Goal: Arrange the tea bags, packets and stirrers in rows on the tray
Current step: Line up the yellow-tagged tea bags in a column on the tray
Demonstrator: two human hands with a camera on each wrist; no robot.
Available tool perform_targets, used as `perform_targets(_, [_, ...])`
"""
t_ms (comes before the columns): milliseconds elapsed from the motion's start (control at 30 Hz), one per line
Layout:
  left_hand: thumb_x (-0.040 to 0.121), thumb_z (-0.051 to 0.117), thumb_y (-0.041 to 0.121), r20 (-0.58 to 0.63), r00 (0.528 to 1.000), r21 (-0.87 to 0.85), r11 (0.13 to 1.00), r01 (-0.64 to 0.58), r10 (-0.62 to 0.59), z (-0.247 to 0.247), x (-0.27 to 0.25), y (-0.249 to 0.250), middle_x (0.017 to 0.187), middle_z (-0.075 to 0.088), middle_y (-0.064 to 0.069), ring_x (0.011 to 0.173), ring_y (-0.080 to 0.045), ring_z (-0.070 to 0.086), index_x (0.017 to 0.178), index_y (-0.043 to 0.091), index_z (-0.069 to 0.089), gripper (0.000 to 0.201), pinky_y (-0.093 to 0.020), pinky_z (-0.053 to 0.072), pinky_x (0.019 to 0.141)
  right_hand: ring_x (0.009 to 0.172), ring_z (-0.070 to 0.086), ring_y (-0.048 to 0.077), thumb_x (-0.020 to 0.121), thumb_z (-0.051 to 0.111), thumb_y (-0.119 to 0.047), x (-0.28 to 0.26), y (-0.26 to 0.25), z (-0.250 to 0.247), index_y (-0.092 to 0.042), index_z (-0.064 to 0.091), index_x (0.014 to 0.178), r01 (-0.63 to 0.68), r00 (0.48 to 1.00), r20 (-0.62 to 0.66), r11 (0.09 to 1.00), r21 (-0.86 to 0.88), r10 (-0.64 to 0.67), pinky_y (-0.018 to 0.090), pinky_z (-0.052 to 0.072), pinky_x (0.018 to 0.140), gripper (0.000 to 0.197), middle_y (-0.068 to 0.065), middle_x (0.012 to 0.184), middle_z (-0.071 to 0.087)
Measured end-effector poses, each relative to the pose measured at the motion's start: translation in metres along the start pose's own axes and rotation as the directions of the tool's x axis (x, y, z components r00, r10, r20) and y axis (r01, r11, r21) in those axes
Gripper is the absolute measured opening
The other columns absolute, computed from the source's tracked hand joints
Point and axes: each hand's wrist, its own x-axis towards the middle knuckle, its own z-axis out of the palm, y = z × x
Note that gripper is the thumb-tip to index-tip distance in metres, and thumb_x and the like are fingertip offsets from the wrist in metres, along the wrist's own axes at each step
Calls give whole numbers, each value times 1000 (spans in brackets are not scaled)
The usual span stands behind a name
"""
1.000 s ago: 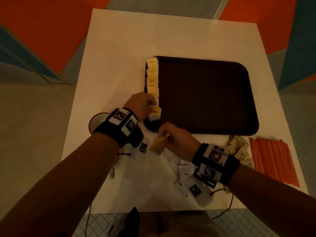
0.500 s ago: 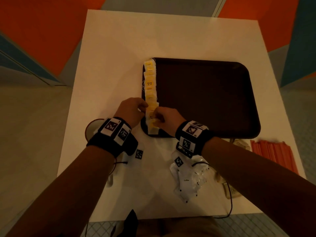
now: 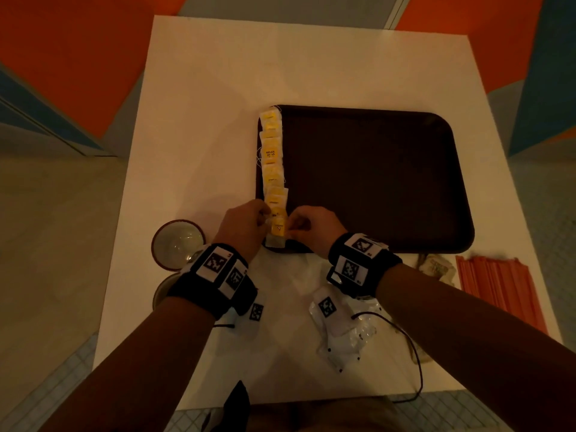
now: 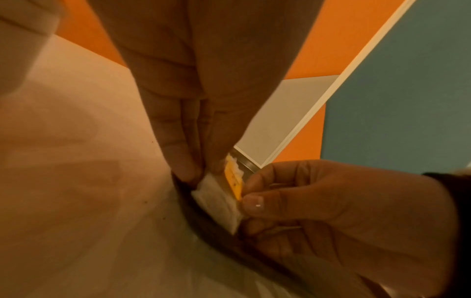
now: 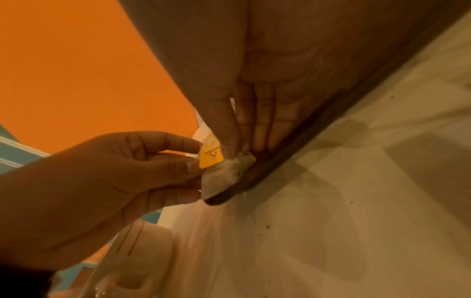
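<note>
Both hands met at the tray's [image 3: 374, 182] 7 o'clock corner, pinching the same tea bag [image 3: 278, 229] — the left hand [image 3: 246, 226] by its left edge, the right hand [image 3: 311, 227] by its right. That bag lay at the near end of the row [image 3: 271, 157], which ran toward 12 o'clock along the tray's left rim. Gripping both sides probably let the person square it with the bags above and keep its yellow tag face up; its lower end seemed to overhang the rim a little.

Half a second earlier the hands were already at this corner, and little had shifted since. 1 second earlier the right hand was off the tray toward 6 o'clock, carrying a bag — now it was on the row.

The packets [image 3: 436, 266] and stirrers [image 3: 498, 291] lay on the table [image 3: 218, 88] at 5 o'clock of the tray, not yet arranged. A cup [image 3: 177, 244] stood at 9 o'clock of the left wrist.
</note>
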Motion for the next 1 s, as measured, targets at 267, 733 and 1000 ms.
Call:
perform_targets(267, [85,61,16,-39,998,-91,995,47,-51,1,9,3,88,59,-1,76,-21,61,100,16,60,15,-36,55,74,86,57,13,79,70,-28,8,-4,9,-15,63,96,-28,996,-78,999,46,32,20,45,69,23,3,96,63])
perform_targets(733, [85,58,4,-14,994,-229,968,102,-108,-4,12,5,95,65,-13,76,-28,67,97,11,64,16,-42,59,70,95,57,22,80,64,-10,4,1,9,-13,58,103,73,995,-68,996,-58,-77,29,50,80,24,8,111,52])
perform_targets(1000, [84,60,7,-39,994,-234,968,88,-100,2,7,3,95,64,-13,78,-26,66,97,13,62,14,-38,59,66,97,59,19,84,63,-12,-1,-4,7,-10,63,103,59,997,-58,998,14,-58,27,49,86,19,9,108,64])
